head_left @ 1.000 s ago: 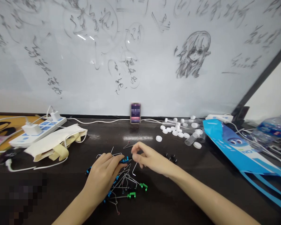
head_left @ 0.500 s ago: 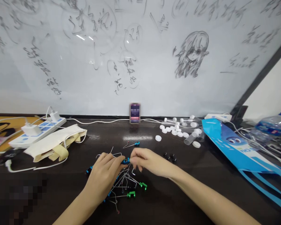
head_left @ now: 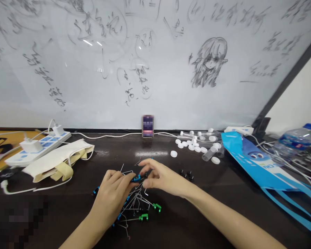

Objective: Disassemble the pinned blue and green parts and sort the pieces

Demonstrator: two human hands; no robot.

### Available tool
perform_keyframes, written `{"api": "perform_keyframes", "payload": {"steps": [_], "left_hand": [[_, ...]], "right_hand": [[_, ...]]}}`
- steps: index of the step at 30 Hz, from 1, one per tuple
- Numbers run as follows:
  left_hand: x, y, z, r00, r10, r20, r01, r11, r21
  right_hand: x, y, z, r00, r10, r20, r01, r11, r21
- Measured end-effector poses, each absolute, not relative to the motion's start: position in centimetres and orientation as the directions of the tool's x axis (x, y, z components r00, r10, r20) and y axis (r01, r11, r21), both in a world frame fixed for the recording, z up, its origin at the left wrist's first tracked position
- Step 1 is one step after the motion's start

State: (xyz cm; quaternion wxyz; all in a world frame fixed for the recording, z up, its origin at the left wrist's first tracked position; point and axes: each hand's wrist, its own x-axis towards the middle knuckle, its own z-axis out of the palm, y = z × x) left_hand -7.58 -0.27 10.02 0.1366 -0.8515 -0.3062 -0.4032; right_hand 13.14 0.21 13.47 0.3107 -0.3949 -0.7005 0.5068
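My left hand (head_left: 111, 190) is closed with thumb and fingers pinching a small blue metal fitting (head_left: 137, 178) above the dark table. Just right of it, my right hand (head_left: 162, 178) is open, thumb and fingers apart around the fitting's end. A small dark part shows between the hands, too blurred to make out. Beneath them lies a tangle of thin bent metal wires (head_left: 137, 200), some joined to fittings. One green fitting (head_left: 144, 217) and another green fitting (head_left: 157, 207) lie in front. Another blue fitting (head_left: 96, 190) shows left of my left hand.
Small black parts (head_left: 186, 174) lie right of my right hand. Behind are white caps (head_left: 191, 147) and clear tubes (head_left: 208, 154). A phone (head_left: 148, 126) leans at the whiteboard. A cloth bag (head_left: 59, 160) and power strip (head_left: 46, 141) lie left; a blue bag (head_left: 259, 169) lies right.
My right hand's fingers have spread from a pinch at the fitting's right end. The left hand keeps hold of the blue fitting. The whole view has shifted slightly.
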Motion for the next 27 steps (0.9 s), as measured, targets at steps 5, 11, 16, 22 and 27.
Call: {"api": "perform_keyframes", "payload": {"steps": [5, 11, 16, 22, 27], "left_hand": [[-7.5, -0.1, 9.8, 0.501, 0.405, 0.765, 0.641, -0.767, -0.013], [-8.0, 0.3, 10.3, 0.385, 0.531, 0.755, 0.699, -0.702, 0.137], [-8.2, 0.7, 9.9, 0.386, 0.644, 0.66, 0.721, -0.657, 0.221], [-8.3, 0.9, 9.5, 0.386, 0.7, 0.6, 0.734, -0.628, 0.26], [-8.3, 0.9, 9.8, 0.408, 0.692, 0.596, 0.738, -0.634, 0.23]], "right_hand": [[12.8, 0.3, 12.7, -0.517, 0.856, 0.002, 0.322, 0.196, -0.926], [12.9, 0.3, 13.5, -0.45, 0.886, 0.112, 0.264, 0.252, -0.931], [14.8, 1.9, 14.5, -0.329, 0.935, 0.135, 0.164, 0.198, -0.966], [17.9, 3.9, 15.9, -0.153, 0.979, 0.132, -0.052, 0.126, -0.991], [20.3, 4.7, 16.7, -0.151, 0.972, 0.179, 0.366, 0.223, -0.903]]}}
